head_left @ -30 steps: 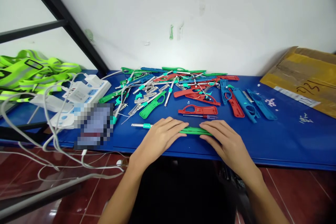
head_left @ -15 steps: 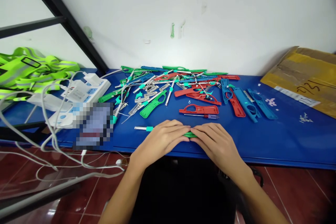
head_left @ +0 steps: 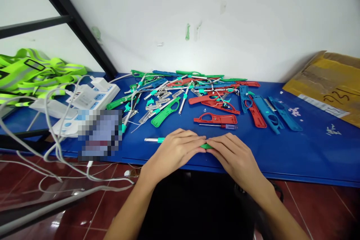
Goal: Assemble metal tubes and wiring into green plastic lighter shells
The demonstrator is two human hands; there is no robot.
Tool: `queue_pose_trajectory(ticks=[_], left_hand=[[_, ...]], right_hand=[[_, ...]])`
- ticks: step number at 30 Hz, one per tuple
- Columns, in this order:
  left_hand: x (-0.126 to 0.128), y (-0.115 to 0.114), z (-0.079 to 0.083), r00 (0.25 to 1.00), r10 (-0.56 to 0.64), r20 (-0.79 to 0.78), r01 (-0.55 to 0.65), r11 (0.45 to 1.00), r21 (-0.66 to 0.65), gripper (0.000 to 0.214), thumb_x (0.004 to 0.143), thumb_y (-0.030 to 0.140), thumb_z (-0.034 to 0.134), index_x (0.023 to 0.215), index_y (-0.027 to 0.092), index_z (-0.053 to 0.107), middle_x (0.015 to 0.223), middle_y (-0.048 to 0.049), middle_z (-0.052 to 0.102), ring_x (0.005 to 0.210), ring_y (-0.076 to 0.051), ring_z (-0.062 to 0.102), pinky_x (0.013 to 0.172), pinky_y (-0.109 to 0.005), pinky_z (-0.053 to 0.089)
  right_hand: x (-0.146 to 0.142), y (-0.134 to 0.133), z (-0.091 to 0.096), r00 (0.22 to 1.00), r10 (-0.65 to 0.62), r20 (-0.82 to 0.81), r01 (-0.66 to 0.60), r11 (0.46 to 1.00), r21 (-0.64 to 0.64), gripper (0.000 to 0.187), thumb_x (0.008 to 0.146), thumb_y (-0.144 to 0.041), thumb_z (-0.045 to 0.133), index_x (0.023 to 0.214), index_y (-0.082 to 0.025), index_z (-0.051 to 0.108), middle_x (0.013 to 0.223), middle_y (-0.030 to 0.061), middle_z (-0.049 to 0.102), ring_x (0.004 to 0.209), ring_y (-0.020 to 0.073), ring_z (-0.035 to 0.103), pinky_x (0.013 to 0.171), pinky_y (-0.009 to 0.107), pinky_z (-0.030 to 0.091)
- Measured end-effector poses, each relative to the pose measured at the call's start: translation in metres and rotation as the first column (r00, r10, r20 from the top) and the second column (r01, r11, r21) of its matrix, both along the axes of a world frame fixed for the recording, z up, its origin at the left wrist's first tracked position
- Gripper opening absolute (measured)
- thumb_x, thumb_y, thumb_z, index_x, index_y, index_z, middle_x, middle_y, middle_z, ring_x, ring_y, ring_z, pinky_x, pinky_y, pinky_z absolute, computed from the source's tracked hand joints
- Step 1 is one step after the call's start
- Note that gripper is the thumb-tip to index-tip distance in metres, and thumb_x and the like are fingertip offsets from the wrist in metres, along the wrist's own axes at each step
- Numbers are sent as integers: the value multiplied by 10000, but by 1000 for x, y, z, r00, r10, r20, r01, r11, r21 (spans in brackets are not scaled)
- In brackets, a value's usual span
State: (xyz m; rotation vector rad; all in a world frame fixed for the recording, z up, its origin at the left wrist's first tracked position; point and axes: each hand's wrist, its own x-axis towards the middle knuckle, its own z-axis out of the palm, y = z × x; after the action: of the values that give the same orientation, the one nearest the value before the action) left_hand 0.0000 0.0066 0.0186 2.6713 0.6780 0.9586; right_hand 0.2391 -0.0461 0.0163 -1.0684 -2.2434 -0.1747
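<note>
My left hand [head_left: 176, 148] and my right hand [head_left: 232, 152] lie side by side near the front edge of the blue table [head_left: 295, 150], fingertips meeting. Both press down on a green plastic tool body [head_left: 206, 146], of which only a small patch shows between the fingers. Its metal tube with a teal collar [head_left: 154, 140] sticks out to the left of my left hand. Just beyond the hands lie a red handle shell [head_left: 215, 119] and a small screwdriver [head_left: 222, 126].
A heap of red, green and blue handle shells and metal tubes [head_left: 191, 90] covers the table's middle. White power strips [head_left: 84, 99] with grey cables sit at left, beside neon green vests [head_left: 33, 73]. A cardboard box [head_left: 329, 86] stands at right.
My hands have slid together along the green tool body until their fingertips meet, covering almost all of it. The view shifted slightly.
</note>
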Motion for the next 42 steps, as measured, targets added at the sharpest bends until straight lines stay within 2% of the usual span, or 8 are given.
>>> queue_pose_trajectory(ticks=[3,10,18,24,32,34,39,42], left_hand=[[-2,-1,2,997,38,-61,-38,999,-11,319,1131,393,619,1331,188,758,1270,-68,844,1181,-243,777,975,-422,592],[-3,-6,4,996,57,-64,-60,998,-36,289,1143,271,610,1395,198,731,1365,-64,813,1227,-248,764,1044,-455,573],[-15,-3,3,998,47,-40,-50,995,-88,339,1148,264,589,1468,217,691,1397,-96,797,1247,-256,766,1061,-447,579],[-25,3,-4,997,72,-31,-73,996,-41,310,1155,227,568,1442,220,685,1349,-98,817,1213,-253,783,1026,-451,571],[-22,0,-5,998,29,52,-27,999,-38,350,1132,89,545,1431,232,657,1272,-65,833,1144,-205,797,1266,-541,445],[-21,-1,-2,996,60,62,-59,998,-22,328,1132,121,570,1431,223,660,1282,-69,826,1143,-212,780,1247,-536,459],[-20,-2,-1,985,160,64,-160,987,-15,330,1115,267,663,1443,229,668,1259,-78,830,1138,-251,742,1011,-445,572],[-20,-3,-3,987,159,36,-158,987,-19,309,1131,245,627,1437,228,667,1347,-82,809,1199,-258,728,1049,-455,557]], right_hand=[[7,-2,-1,1000,-20,16,21,999,-42,158,1109,-244,643,1238,-171,699,1160,86,808,973,225,732,900,383,578],[34,-10,-6,997,-79,-11,77,989,-127,265,1115,-296,638,1353,-205,709,1251,90,825,1087,268,791,966,449,630],[46,-12,-4,985,-53,-163,15,974,-226,318,1101,-307,666,1408,-245,719,1264,72,822,1130,254,784,991,422,671],[46,-13,-3,981,-32,-191,-7,980,-199,342,1092,-219,670,1431,-247,714,1206,50,844,1077,235,789,939,392,690],[45,-19,0,971,-64,-230,25,985,-172,320,1072,-196,690,1369,-284,770,1148,37,854,976,240,813,870,390,701],[45,-20,-1,961,-85,-263,39,983,-177,347,1059,-203,712,1384,-309,766,1167,27,853,987,246,820,896,398,703],[45,-23,-1,931,-104,-350,48,985,-166,368,1015,-164,766,1345,-327,773,1190,24,848,1026,243,822,959,391,692],[45,-23,1,916,-71,-394,-16,977,-213,288,1011,-200,786,1281,-301,774,1218,52,826,1077,243,808,951,372,685]])
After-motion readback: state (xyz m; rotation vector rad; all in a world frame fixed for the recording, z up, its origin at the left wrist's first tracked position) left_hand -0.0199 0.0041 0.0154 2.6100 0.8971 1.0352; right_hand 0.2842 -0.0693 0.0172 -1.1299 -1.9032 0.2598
